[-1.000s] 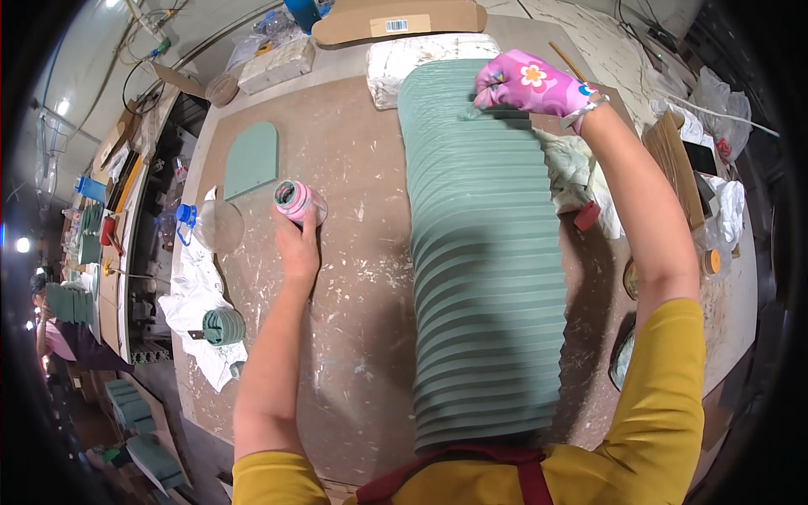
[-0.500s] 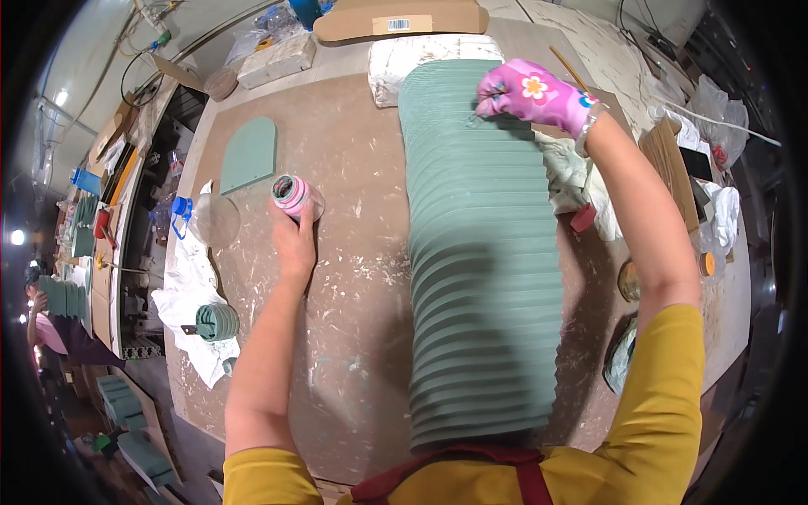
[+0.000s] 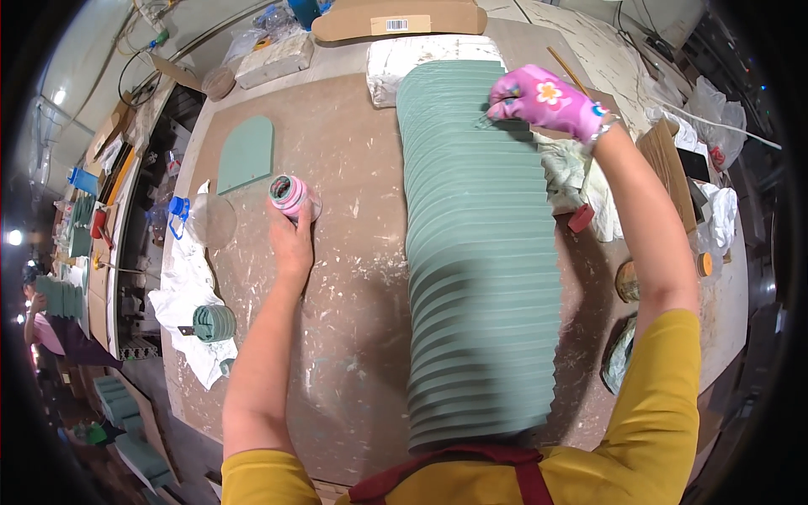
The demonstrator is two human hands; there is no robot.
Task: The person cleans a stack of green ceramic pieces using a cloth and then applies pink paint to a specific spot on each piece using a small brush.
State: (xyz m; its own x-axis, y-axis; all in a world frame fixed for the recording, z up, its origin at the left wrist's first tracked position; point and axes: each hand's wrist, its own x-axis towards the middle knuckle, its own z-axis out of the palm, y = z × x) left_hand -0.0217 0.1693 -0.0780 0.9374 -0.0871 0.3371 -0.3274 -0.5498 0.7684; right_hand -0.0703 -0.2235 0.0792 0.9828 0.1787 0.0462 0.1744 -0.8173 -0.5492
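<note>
My left hand [image 3: 291,231] is wrapped round a small pink-and-white open-topped jar [image 3: 287,192], tilted so its dark green inside shows. My right hand [image 3: 543,97], in a pink glove with a flower print, has its fingers pinched together over the far right part of a long row of overlapping green sheets [image 3: 480,210]. Whatever those fingers hold is too small to make out. The row runs from near my body to a white paint-smeared block [image 3: 383,71] that props its far end. A single arch-topped green panel [image 3: 248,156] lies flat, beyond the jar to the left.
White cloths [image 3: 181,290], a blue-capped clear bottle [image 3: 210,219] and a green-smeared cup [image 3: 214,323] lie at the left. On the right are a crumpled rag [image 3: 564,164], a red piece [image 3: 581,219] and an open carton [image 3: 669,172]. A co-worker [image 3: 42,324] holds green sheets, far left.
My right hand has moved a little to the right over the far end of the green sheets. The left hand holds the jar in nearly the same place.
</note>
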